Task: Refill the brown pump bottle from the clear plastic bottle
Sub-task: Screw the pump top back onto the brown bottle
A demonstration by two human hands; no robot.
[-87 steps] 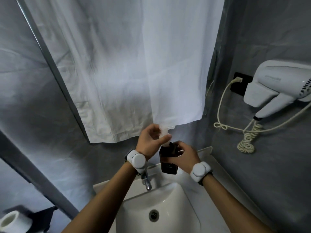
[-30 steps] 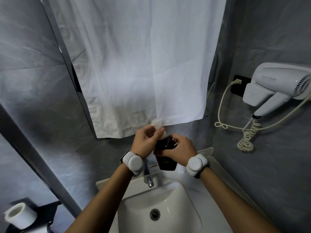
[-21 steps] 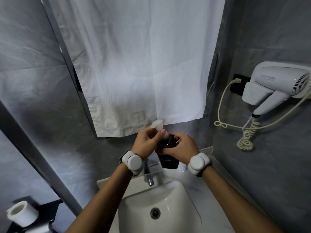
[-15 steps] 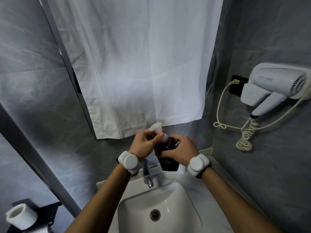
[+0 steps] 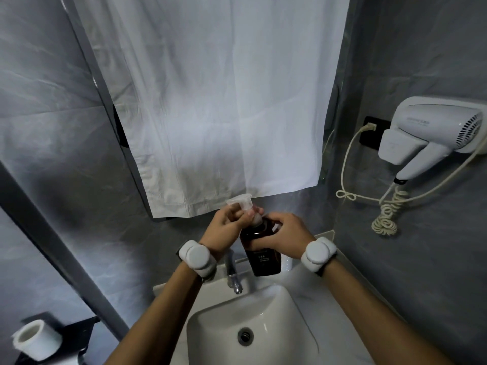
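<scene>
Brown bottle [image 5: 263, 248] held upright above the sink [image 5: 253, 330], at 12 o'clock from the drain. Right hand [image 5: 283, 234] clasps its shoulder; left hand [image 5: 224, 227] grips the pump [image 5: 243, 206] at the neck — contents unreadable through dark glass. Basin looks dry — glare makes this uncertain.

Pretty clearly a small bathroom, hotel-ish: white sink [image 5: 253, 322] with a tap [image 5: 233, 272], wall-mounted hair dryer [image 5: 432, 135] on a curly cord, toilet paper roll [image 5: 35, 339] on a black holder, and grey marble-look walls [image 5: 47, 143].
</scene>
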